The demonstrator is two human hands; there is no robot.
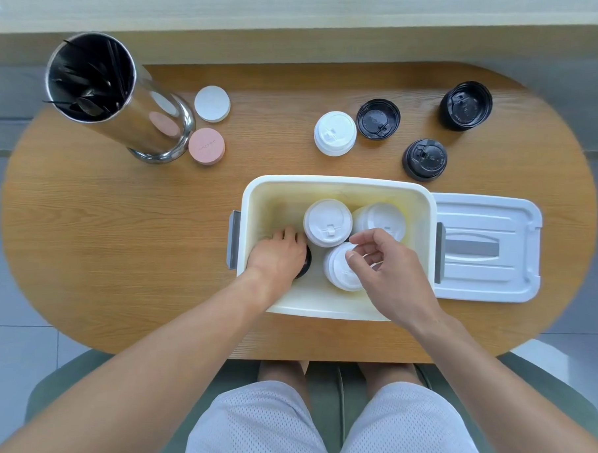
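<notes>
Our left hand (277,256) grips the black-lidded cup (306,261), lower left in the bin (340,184). Our right hand (388,266) hovers loose-fingered, empty — the white-lidded cup (336,274) lies just beneath it.

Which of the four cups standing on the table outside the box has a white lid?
The white-lidded cup, the leftmost of the four, stands just beyond the far rim of the box. The three black-lidded cups stand to its right.
</notes>
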